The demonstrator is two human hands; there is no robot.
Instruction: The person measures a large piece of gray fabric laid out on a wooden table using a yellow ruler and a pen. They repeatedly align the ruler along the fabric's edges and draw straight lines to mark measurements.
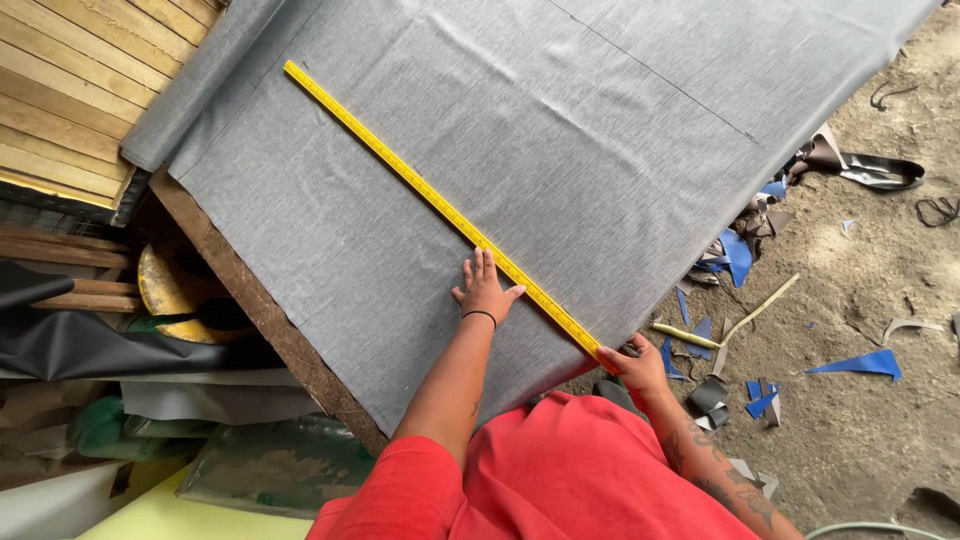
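Head view, looking down. A long yellow ruler point(440, 205) lay flat on a sheet of grey fabric point(560, 130) spread over a board table point(262, 310). The ruler's long axis ran diagonally, from the far left of the cloth, near the rolled part of the fabric, down to the near right edge just in front of the person. The left hand point(485, 290) was pressed flat on the cloth, fingers spread and extended, its fingertips touching or just beside the ruler's near side at a point past the middle toward the near end; nothing was gripped, the palm only bore down. A dark band sat on that wrist. The right hand point(632, 362) was at the ruler's near end, at the fabric's edge, fingers curled in around the tip; it appeared closed on the ruler's end, though the fingertips were partly hidden, so the exact pinch could not be read. The right hand was thus the nearer one to the ruler's end, the left the nearer to its span. The far end lay well beyond both. No containers were in use on the table. On the dirt floor point(860, 420) to the right lay blue scraps point(738, 255) and other offcuts; folded sheets were stacked beneath the table at left.
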